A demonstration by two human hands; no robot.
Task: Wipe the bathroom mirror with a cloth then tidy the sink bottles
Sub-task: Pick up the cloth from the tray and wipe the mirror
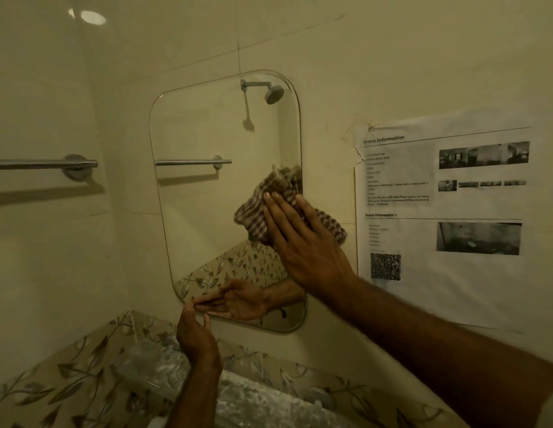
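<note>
A frameless mirror point(207, 196) with rounded corners hangs on the cream tiled wall. My right hand point(303, 239) lies flat on a brown-and-white checked cloth point(253, 216), pressing it against the mirror's right edge at mid height. The fingertips of my left hand point(196, 333) touch the mirror's lower left corner, fingers apart, holding nothing. The glass reflects both hands, a shower head and a towel bar. No sink bottles are in view.
A printed sheet with a QR code point(442, 217) is taped to the wall right of the mirror. A chrome towel bar point(46, 164) sticks out from the left wall. Leaf-patterned tiles point(68, 375) run below, above a blurred grey-white sink area point(253, 400).
</note>
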